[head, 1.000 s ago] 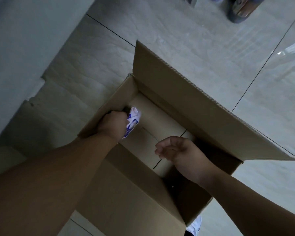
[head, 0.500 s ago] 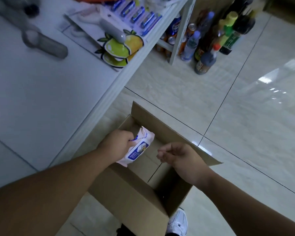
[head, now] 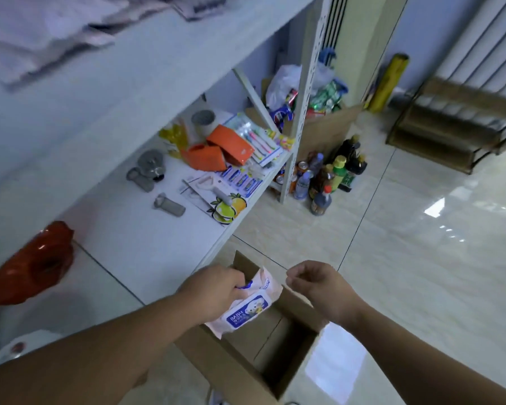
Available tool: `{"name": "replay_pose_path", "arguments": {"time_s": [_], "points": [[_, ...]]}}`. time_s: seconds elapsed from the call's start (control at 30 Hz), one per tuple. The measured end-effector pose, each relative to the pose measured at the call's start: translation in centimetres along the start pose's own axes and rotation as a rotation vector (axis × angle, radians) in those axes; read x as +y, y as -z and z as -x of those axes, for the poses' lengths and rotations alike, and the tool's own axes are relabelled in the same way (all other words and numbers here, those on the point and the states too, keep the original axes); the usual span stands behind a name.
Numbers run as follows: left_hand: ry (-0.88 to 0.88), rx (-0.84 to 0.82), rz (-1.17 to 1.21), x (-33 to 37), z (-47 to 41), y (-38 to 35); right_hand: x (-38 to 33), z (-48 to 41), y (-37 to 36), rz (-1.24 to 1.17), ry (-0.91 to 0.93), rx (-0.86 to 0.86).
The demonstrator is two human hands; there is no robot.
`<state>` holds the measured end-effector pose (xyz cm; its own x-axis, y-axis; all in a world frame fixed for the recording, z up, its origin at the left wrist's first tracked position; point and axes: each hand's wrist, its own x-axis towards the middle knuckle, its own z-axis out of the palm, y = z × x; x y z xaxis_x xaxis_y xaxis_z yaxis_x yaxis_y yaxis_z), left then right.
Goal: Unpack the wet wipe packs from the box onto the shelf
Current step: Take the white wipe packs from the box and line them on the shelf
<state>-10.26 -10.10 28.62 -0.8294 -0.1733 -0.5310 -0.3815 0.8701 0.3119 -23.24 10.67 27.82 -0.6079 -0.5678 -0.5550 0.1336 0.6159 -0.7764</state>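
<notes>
**While one pack is in hand**

Wet wipe pack [head: 246,308]: gripped in my left hand [head: 214,290], over the box [head: 237,372], not yet on the shelf [head: 135,244]. Right hand [head: 319,287]: loosely curled, empty. Visible box floor looks bare; I judge this pack near the last.

We note our left hand [head: 214,290] reaching forward, knuckles up, fingers curled round a wet wipe pack [head: 246,310], and our right hand [head: 319,287] level beside it, not touching, fingers loosely curled, holding nothing.
</notes>
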Motion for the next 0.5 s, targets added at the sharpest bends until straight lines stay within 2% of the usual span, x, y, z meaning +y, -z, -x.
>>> {"name": "replay_pose_path", "arguments": {"time_s": [0.23, 0.33, 0.5], "points": [[-0.013, 0.096, 0.014, 5.6, 11.1, 11.9, -14.6, 6.9, 3.5, 0.17, 0.216, -0.132], [-0.031, 0.172, -0.013, 7.4, 16.3, 17.4, -20.5, 10.0, 4.5, 0.222, 0.315, -0.248], [-0.017, 0.309, -0.023, 7.9, 25.8, 26.2, -30.8, 15.9, 4.3, 0.108, 0.462, -0.43]]}}
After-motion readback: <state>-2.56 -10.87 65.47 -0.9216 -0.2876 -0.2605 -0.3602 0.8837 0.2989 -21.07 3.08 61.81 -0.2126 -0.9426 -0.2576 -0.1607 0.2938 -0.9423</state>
